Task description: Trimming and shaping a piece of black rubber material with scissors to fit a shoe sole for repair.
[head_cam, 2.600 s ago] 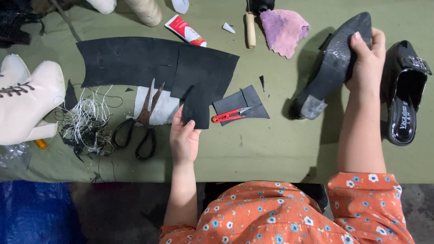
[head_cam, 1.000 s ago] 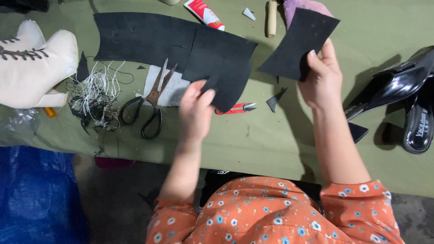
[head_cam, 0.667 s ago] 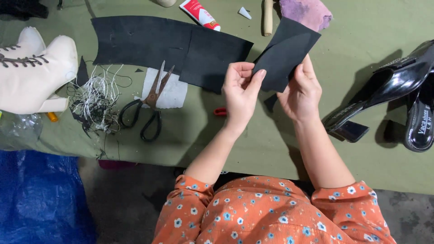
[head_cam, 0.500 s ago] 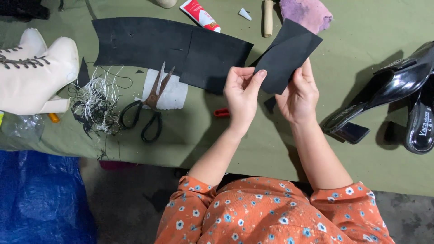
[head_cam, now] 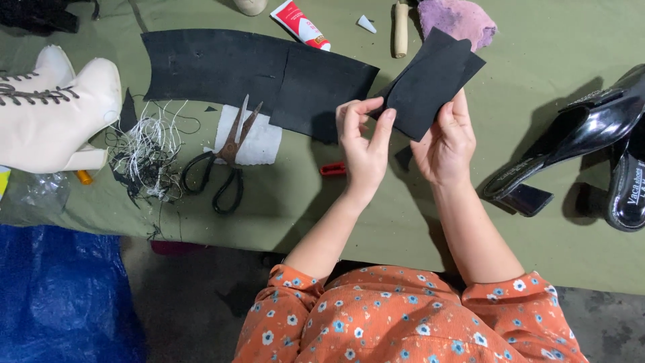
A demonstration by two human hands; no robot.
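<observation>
Black rubbery sheet piece (head_cam: 430,81), held up above the green tabletop (head_cam: 537,67), sits between both hands. Her right hand (head_cam: 447,144) grips its lower edge from beneath, fingers closed on it; her left hand (head_cam: 363,144) pinches the lower left corner between thumb and fingertips. Its long axis tilts up and away to the right, so the right hand is closer to its middle.
</observation>
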